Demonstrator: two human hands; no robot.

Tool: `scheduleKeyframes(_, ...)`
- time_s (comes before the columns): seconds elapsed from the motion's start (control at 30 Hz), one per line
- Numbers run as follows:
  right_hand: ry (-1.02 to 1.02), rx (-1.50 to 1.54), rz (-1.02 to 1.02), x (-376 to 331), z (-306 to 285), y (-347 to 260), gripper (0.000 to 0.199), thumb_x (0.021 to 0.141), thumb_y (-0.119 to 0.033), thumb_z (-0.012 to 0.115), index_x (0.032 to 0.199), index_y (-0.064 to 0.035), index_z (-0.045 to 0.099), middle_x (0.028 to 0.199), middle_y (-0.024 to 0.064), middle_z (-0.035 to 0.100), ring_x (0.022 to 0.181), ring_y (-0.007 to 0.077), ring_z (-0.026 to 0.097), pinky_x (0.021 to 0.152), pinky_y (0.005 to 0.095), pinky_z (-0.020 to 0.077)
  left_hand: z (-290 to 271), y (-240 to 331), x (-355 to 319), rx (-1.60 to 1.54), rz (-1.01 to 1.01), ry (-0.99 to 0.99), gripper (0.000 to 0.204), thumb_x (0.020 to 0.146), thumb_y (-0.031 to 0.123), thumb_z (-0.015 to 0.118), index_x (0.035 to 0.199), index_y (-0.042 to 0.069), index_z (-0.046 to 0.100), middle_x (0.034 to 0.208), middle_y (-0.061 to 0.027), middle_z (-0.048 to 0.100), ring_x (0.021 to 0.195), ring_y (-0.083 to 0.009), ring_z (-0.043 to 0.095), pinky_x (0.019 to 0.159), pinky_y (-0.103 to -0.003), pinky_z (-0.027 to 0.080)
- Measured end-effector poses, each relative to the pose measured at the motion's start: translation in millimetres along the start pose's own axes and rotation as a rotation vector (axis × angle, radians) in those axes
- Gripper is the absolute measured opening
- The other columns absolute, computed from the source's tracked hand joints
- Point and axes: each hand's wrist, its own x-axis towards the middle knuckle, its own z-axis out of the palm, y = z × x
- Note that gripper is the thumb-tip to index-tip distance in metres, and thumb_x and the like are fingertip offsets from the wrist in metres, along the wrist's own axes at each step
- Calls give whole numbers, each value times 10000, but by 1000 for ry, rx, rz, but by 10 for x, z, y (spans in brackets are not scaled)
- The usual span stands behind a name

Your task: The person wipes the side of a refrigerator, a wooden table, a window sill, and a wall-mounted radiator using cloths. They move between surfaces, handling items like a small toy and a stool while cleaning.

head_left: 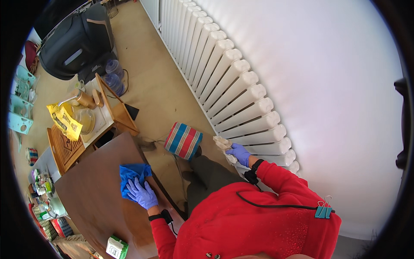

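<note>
My left hand (141,193), in a purple glove, lies with its fingers spread on a crumpled blue cloth (128,172). Under the cloth is the dark brown tabletop (95,190), which has a glossy streak beside my hand. Also gloved in purple, my right hand (239,154) is closed on a whitish-beige cloth (223,143), bunched up against the lower end of the white radiator (246,103). Part of that cloth is hidden behind my fingers.
A striped cushioned stool (183,140) stands between the table and radiator, near my legs. A green-and-white packet (117,247) lies on the table's near edge. Beyond are a tea tray (64,149), a yellow bag (64,121), blue water bottles (114,77) and a black chair (77,43).
</note>
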Motion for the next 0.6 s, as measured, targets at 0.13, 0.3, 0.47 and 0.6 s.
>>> scheduleKeyframes(0.13,-51,210,-36,128,-53,-127,324,898,-45,646,1220,-26,611,1053,45,667,917,145,650,832,287,525,31,44,107,9,10,26,503,976,346,558,1426,131,491,1549,-163,390,1444,-387,319,1166,-596,188)
scheduleKeyframes(0.3,-209,421,-291,115,-38,-538,352,885,-36,661,1229,-42,587,1040,55,656,959,148,651,853,290,534,66,98,306,28,24,-4,511,976,357,561,1425,123,492,1544,-172,390,1438,-403,319,1168,-585,196)
scheduleKeyframes(0.47,-125,-100,-752,171,16,-1079,671,753,8,722,1379,-25,481,1270,97,594,1173,205,590,1013,319,467,-4,159,508,14,-20,-80,532,971,376,574,1426,112,493,1540,-187,390,1431,-414,321,1164,-569,218)
scheduleKeyframes(0.6,-129,-272,-1007,284,92,-1323,814,687,35,740,1437,-11,429,1324,106,563,1231,221,554,1064,332,430,-96,293,572,28,11,48,562,967,394,584,1434,98,482,1538,-198,389,1425,-436,319,1157,-573,232)
